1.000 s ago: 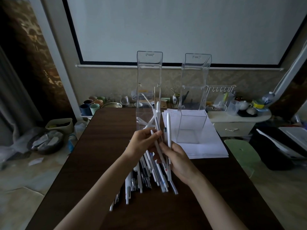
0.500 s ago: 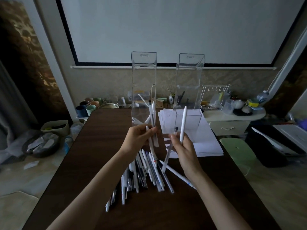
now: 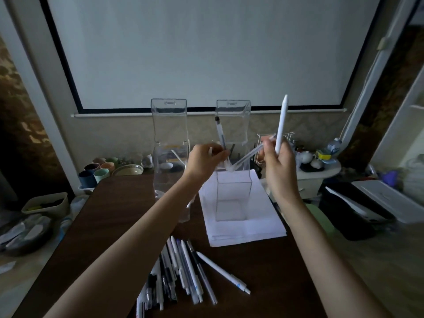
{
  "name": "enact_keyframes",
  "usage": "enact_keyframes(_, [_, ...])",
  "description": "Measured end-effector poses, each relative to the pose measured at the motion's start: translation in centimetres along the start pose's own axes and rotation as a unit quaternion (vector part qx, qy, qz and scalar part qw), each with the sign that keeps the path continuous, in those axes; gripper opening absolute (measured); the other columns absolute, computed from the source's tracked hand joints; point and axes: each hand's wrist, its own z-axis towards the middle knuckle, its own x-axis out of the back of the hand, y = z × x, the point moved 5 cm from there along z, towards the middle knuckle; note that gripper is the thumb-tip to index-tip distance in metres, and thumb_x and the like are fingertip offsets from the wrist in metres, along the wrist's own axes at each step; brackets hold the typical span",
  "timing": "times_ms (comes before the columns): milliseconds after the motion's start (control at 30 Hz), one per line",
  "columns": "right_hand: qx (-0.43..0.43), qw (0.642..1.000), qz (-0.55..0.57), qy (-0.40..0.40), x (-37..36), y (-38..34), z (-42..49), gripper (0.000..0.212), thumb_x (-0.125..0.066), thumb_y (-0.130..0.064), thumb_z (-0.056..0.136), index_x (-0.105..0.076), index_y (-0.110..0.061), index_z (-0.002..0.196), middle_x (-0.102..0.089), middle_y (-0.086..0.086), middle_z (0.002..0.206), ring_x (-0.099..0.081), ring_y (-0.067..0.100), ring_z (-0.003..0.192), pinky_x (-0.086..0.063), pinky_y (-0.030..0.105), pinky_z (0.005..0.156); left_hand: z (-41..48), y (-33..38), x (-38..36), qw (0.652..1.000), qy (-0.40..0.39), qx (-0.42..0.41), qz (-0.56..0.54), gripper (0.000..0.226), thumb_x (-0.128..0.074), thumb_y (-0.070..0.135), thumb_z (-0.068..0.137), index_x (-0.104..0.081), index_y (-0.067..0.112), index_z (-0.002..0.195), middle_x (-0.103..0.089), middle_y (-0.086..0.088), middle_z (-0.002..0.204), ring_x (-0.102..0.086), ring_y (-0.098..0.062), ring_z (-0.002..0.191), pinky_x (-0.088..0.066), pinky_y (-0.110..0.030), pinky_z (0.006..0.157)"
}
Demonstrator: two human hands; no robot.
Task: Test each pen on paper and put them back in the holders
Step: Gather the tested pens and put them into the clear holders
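Clear left holder (image 3: 169, 143), far on table (image 3: 114, 214): few stored pens (image 3: 177, 156) inside. Right holder (image 3: 232, 196) stands on paper stack (image 3: 252, 228). Left hand (image 3: 204, 160) pinches clear pen (image 3: 219, 131). Right hand (image 3: 278, 161) grips white pen (image 3: 281, 125) plus second clear pen (image 3: 250, 154). Both hands mask right holder's middle. Pen pile (image 3: 179, 271) near.

On the table (image 3: 110, 226), a heap of pens (image 3: 174, 274) lies near the front edge, at six o'clock from the table's middle. A stack of paper (image 3: 263, 226) sits at one o'clock from the heap, and the right holder (image 3: 232, 193) stands on it. The left holder (image 3: 169, 138) stands on the table at nine o'clock from the right one. Over the right holder, the left hand (image 3: 204, 161) holds one pen (image 3: 219, 131) at ten o'clock and the right hand (image 3: 278, 164) holds two pens (image 3: 281, 120) at two o'clock.
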Motion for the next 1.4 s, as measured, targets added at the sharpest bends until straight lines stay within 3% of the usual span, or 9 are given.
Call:
enact_keyframes(133, [0.011, 0.997, -0.072, -0.03, -1.0, 2.1, 2.1, 0.016, -0.046, -0.022, 0.099, -0.054, -0.009, 0.096, -0.046, 0.001, 0.066, -0.039, 0.007, 0.052, -0.033, 0.027, 0.049, 2.9, -2.4, -2.2, 0.993, -0.036, 0.036, 0.103, 0.025, -0.068, 0.019, 0.084, -0.062, 0.004, 0.065, -0.054, -0.004, 0.055, -0.045, -0.014, 0.05, -0.037, -0.016, 0.047])
enact_keyframes(233, [-0.022, 0.988, -0.133, -0.081, -2.4, 4.5, 1.7, 0.023, -0.047, -0.02, 0.098, -0.055, 0.001, 0.098, -0.053, 0.01, 0.073, -0.049, 0.018, 0.063, -0.038, 0.035, 0.058, 2.6, -4.6, -3.0, 0.99, -0.066, 0.061, 0.112, 0.029, -0.07, 0.025, 0.082, -0.063, -0.003, 0.076, -0.054, -0.005, 0.061, -0.048, -0.014, 0.053, -0.041, -0.02, 0.051])
enact_keyframes(333, [-0.037, 0.996, -0.07, -0.038, -2.7, 5.2, 0.3, 0.02, -0.046, -0.023, 0.098, -0.043, -0.01, 0.083, -0.04, -0.001, 0.062, -0.038, 0.004, 0.05, -0.03, 0.018, 0.046, 0.5, -5.1, -2.2, 0.995, -0.044, 0.083, -0.043, 0.022, -0.061, 0.028, 0.089, -0.061, 0.008, 0.098, -0.051, 0.004, 0.068, -0.042, 0.0, 0.05, -0.034, -0.013, 0.045])
enact_keyframes(500, [-0.086, 0.993, 0.056, -0.051, -5.5, 4.7, -2.2, 0.027, -0.032, -0.031, 0.102, -0.041, -0.027, 0.077, -0.034, -0.007, 0.059, -0.033, 0.007, 0.049, -0.031, 0.028, 0.049, -1.1, -5.3, 2.3, 0.951, -0.005, 0.126, -0.284, 0.014, -0.043, 0.024, 0.078, -0.039, 0.015, 0.069, -0.036, 0.002, 0.062, -0.031, -0.009, 0.055, -0.028, -0.023, 0.053])
enact_keyframes(767, [-0.033, 0.982, 0.069, -0.174, -13.4, 2.5, -3.2, 0.017, -0.049, -0.019, 0.097, -0.053, -0.016, 0.081, -0.049, -0.006, 0.069, -0.048, 0.0, 0.057, -0.037, 0.015, 0.059, 0.0, -3.8, 12.8, 0.966, 0.211, 0.042, -0.14, 0.025, -0.026, 0.008, 0.096, -0.039, 0.013, 0.075, -0.038, -0.007, 0.073, -0.036, -0.012, 0.06, -0.034, -0.02, 0.05])
enact_keyframes(1033, [0.018, 0.983, -0.078, -0.165, -17.1, 1.8, -2.2, 0.021, -0.057, -0.018, 0.093, -0.064, 0.0, 0.085, -0.055, -0.005, 0.063, -0.049, 0.003, 0.053, -0.036, 0.011, 0.05, 2.4, -5.4, 12.0, 0.979, 0.177, 0.006, -0.104, 0.026, -0.03, 0.0, 0.095, -0.043, 0.014, 0.079, -0.039, -0.002, 0.071, -0.035, -0.011, 0.062, -0.033, -0.021, 0.058])
enact_keyframes(1133, [-0.032, 0.973, -0.112, -0.198, -17.4, 2.8, -2.5, 0.028, -0.061, -0.027, 0.09, -0.066, 0.0, 0.094, -0.067, 0.011, 0.079, -0.062, 0.02, 0.069, -0.048, 0.027, 0.06, 1.6, -6.9, 10.8, 0.994, 0.101, 0.018, -0.044, 0.02, -0.036, -0.004, 0.095, -0.05, 0.006, 0.105, -0.054, -0.004, 0.096, -0.048, -0.011, 0.084, -0.041, -0.029, 0.08])
enact_keyframes(1200, [-0.046, 0.974, -0.103, -0.199, -16.7, 2.8, -3.3, 0.025, -0.063, -0.023, 0.09, -0.062, -0.004, 0.106, -0.066, 0.011, 0.087, -0.061, 0.018, 0.073, -0.047, 0.019, 0.061, 0.2, -7.6, 10.7, 0.998, 0.066, 0.016, -0.01, 0.033, -0.043, -0.002, 0.094, -0.04, 0.0, 0.127, -0.051, -0.005, 0.118, -0.049, -0.012, 0.105, -0.042, -0.027, 0.094])
enact_keyframes(1400, [-0.095, 0.961, -0.124, -0.227, -11.5, 4.4, -7.0, 0.018, -0.059, -0.014, 0.091, -0.059, -0.013, 0.109, -0.053, -0.011, 0.077, -0.051, 0.002, 0.072, -0.038, 0.007, 0.061, -8.0, -9.5, 12.5, 0.997, 0.064, 0.037, -0.033, 0.037, -0.059, -0.001, 0.086, -0.05, 0.001, 0.121, -0.06, 0.002, 0.108, -0.061, 0.003, 0.094, -0.048, -0.013, 0.079])
